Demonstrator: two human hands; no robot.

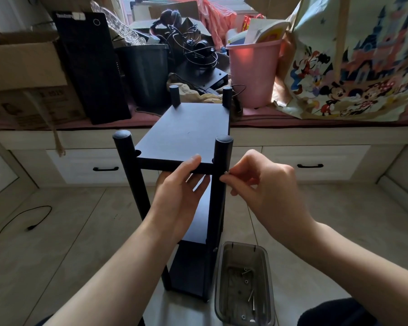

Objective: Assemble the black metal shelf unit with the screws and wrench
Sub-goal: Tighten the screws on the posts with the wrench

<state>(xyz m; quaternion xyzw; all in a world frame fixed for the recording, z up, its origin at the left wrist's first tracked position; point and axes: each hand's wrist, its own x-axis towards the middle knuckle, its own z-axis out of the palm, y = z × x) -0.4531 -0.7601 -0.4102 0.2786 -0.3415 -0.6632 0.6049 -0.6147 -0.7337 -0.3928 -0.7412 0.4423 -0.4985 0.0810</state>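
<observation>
The black metal shelf unit [186, 130] stands upright on the tiled floor in the middle of the view, with four round posts and lower shelves below. My left hand [181, 184] grips the front edge of the top shelf, thumb on top and fingers underneath. My right hand [257, 182] pinches something small against the front right post [222, 161] at the level of the top shelf; the pinched item is hidden by the fingertips. A clear plastic box [266, 267] with several screws [246, 282] and a thin metal tool lies on the floor at the lower right.
Behind the shelf runs a low window bench with drawers [316, 164], crowded with a cardboard box [21, 60], a black computer tower [90, 67], a black bin [146, 74], a pink bucket [252, 71] and a cartoon-print bag [363, 67]. A black cable [21, 220] lies on the floor at the left.
</observation>
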